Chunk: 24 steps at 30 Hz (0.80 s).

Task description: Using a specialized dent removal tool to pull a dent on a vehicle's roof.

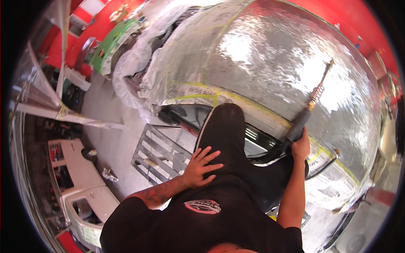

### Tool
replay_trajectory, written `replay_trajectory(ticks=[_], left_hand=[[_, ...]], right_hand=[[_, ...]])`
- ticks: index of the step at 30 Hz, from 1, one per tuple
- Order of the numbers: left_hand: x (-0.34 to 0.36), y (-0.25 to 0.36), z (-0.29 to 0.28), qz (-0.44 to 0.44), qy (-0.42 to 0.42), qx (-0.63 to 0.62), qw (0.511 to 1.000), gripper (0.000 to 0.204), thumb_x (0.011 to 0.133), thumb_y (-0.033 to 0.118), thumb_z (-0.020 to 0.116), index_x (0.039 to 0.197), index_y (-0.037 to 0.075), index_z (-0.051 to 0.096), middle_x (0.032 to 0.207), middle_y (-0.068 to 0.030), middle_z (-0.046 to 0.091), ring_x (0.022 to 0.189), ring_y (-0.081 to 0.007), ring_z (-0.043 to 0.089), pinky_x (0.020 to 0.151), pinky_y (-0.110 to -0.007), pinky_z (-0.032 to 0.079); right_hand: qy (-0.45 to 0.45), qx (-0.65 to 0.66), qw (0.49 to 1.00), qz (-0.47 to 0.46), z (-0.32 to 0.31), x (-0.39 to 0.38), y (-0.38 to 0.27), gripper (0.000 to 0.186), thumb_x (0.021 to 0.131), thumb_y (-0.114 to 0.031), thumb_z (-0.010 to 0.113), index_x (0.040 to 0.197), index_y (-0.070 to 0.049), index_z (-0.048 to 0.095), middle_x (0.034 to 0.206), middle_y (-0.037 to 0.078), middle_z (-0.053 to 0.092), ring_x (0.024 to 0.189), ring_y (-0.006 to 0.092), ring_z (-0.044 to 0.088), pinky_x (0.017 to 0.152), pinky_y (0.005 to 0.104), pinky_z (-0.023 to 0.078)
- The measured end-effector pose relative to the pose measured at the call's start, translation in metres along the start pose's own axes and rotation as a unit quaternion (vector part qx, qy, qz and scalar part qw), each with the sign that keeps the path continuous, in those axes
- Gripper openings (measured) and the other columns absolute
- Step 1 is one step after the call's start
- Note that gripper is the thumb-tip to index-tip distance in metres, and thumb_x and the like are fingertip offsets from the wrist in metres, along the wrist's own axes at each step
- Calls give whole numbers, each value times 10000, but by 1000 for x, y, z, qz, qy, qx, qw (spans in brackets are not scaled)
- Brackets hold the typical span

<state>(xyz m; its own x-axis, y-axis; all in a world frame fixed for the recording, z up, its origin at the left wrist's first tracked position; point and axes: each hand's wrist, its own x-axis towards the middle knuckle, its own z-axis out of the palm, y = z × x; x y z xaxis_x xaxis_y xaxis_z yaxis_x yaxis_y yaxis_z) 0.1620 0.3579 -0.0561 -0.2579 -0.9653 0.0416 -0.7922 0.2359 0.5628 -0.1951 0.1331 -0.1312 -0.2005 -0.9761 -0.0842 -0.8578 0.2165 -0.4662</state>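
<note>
My left hand (201, 168) lies flat on my black-clad thigh, fingers spread, holding nothing. My right hand (301, 145) is wrapped round the dark grip of a long wand-like tool (300, 119). Beyond the grip, the tool has a coppery coiled section and a thin rod that points up and right over the car. What the tool is for does not show. A thick black hose or cable (270, 156) runs by its lower end. Under the tool, clear plastic film (270, 67) covers the car's roof, with masking paper (253, 105) and yellow tape along the edge.
A slatted grey metal platform (158, 149) stands beside the car, near my legs. At lower left is a pale vehicle body (80, 168) with bare window openings. A wrapped beam (71, 116) juts in from the left. A green panel (112, 46) stands farther back by red walls.
</note>
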Motion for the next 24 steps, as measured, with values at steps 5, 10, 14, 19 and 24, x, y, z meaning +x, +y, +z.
replay_trajectory(ticks=[5,10,14,19,24], left_hand=[[2,1,4,29,-8,-47,998,453,818,245,651,1269,233,608,1540,-69,331,1449,-332,223,1146,-550,173],[-5,3,4,12,16,-52,998,421,832,244,634,1253,224,613,1546,-65,321,1456,-327,206,1148,-552,169],[-4,1,7,14,12,-57,998,408,834,242,634,1240,211,617,1556,-54,306,1468,-318,179,1157,-555,152],[-2,-1,9,26,8,-64,998,405,834,264,641,1235,207,621,1574,-57,267,1475,-317,150,1151,-587,135],[13,-7,0,47,-31,-26,998,431,873,333,623,1291,237,576,1600,-90,171,1476,-352,110,1121,-662,95]], right_hand=[[-4,-20,1000,7,1,1,9,707,752,-144,638,1428,-170,435,1274,153,606,1136,354,597,897,432,480],[-13,-25,999,-38,7,3,16,725,781,-211,628,1462,-205,379,1291,169,596,1124,382,600,893,458,476],[-24,-44,999,-10,1,3,4,793,733,-291,720,1450,-177,401,1330,143,573,1168,352,578,927,440,461],[-31,-31,999,-21,-2,4,3,840,728,-326,736,1465,-152,373,1356,151,551,1201,355,553,953,440,446],[-34,-17,999,-27,-1,6,7,810,750,-282,713,1467,-135,367,1362,165,542,1216,351,545,965,435,439]])
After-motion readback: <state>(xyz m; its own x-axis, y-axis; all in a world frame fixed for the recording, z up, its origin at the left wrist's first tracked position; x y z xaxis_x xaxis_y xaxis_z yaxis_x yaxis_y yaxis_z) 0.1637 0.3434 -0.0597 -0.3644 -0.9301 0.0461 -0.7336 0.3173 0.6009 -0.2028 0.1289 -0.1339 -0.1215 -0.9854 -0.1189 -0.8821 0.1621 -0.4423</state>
